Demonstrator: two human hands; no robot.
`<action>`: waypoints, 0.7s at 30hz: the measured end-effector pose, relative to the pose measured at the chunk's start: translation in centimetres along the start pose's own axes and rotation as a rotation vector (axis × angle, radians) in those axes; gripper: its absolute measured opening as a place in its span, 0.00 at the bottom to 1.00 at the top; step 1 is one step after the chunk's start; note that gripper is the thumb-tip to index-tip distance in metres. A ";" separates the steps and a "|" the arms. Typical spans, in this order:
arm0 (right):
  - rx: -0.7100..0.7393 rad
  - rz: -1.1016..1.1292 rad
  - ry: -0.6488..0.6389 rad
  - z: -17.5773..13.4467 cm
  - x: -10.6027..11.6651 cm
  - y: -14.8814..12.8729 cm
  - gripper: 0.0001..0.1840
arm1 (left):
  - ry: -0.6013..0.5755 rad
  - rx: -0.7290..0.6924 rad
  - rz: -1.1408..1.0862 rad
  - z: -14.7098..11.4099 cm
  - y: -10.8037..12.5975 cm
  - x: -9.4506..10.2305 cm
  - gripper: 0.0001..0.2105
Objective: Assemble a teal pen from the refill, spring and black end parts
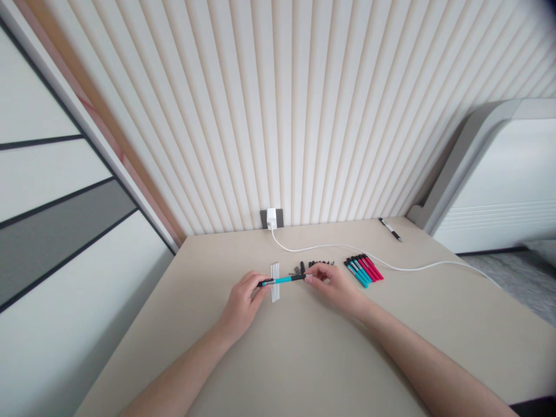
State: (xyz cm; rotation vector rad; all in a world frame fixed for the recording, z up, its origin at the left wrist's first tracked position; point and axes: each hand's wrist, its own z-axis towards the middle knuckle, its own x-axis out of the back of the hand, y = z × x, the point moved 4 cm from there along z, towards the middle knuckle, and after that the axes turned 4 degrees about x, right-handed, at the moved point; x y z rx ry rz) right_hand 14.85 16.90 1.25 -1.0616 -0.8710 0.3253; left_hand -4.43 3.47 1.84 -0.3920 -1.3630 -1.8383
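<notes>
A teal pen with black ends (pixel 283 280) is held level above the table between my two hands. My left hand (pixel 245 298) pinches its left end, by the clip. At the other end, the fingertips of my right hand (pixel 332 285) close around the tip, just past the black grip. Several thin white refills (pixel 275 292) lie side by side under the pen, near my left hand. Behind my right hand are several small black pen parts (pixel 303 266), partly hidden by its fingers. To its right lies a row of teal pen barrels (pixel 357 273) and pink pen barrels (pixel 372 266).
A white charger (pixel 271 218) is plugged into the wall socket, and its white cable (pixel 330 245) runs across the back of the beige table (pixel 286 359) to the right. Near the back right corner lies a black-and-white pen (pixel 390 230). A ribbed wall (pixel 278 116) borders the table's back.
</notes>
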 end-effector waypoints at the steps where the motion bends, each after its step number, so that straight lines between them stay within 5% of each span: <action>1: -0.004 -0.017 -0.015 -0.1 0.0 0.0 0.17 | -0.002 -0.002 0.002 0.0 0.0 0.0 0.07; 6: -0.025 -0.031 -0.069 -0.2 -0.4 0.4 0.28 | -0.008 -0.011 0.015 0.0 0.0 -0.1 0.07; 14: 0.021 0.011 0.006 0.1 0.1 -0.2 0.13 | 0.003 -0.008 0.012 0.0 -0.1 0.0 0.06; 21: 0.051 -0.154 -0.060 -0.1 0.1 -0.4 0.17 | -0.012 0.002 -0.029 0.0 0.0 -0.2 0.06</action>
